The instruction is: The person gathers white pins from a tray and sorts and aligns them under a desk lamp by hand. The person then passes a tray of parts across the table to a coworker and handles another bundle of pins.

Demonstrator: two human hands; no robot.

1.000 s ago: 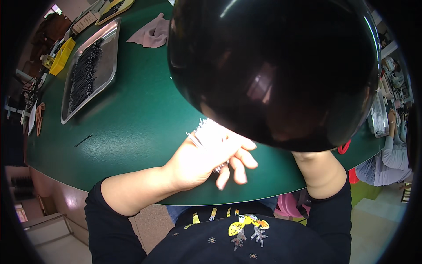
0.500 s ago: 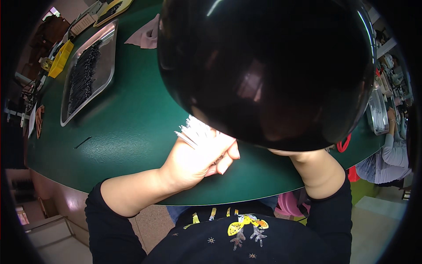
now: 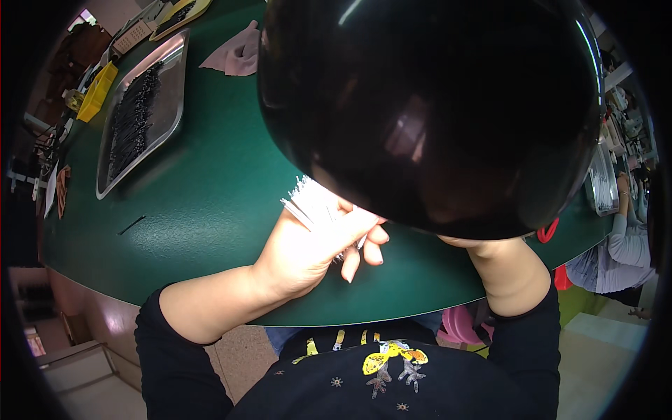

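Observation:
My left hand (image 3: 297, 245) is closed around a bundle of thin white sticks or wires (image 3: 302, 199), washed out by bright light. Their tips fan out above the thumb side, and some ends show below between the fingers. Just over this hand hangs a large glossy black dome (image 3: 427, 119), like a lamp shade, which covers part of the fingers. My right hand (image 3: 465, 243) reaches in under the dome's lower edge. Only its wrist side shows, so its fingers and anything in them are hidden.
A metal tray (image 3: 180, 98) of thin black pieces lies on the green table (image 3: 210, 147) at left. One black piece (image 3: 131, 225) lies loose nearby. Beyond are a pink cloth (image 3: 234, 54) and yellow bin (image 3: 96, 92). Another person (image 3: 626, 241) works at right by a clear tray (image 3: 602, 183).
The lower fingers of my left hand have loosened and spread away from the palm, and the bundle has shifted up slightly. My right wrist has moved a little to the right.

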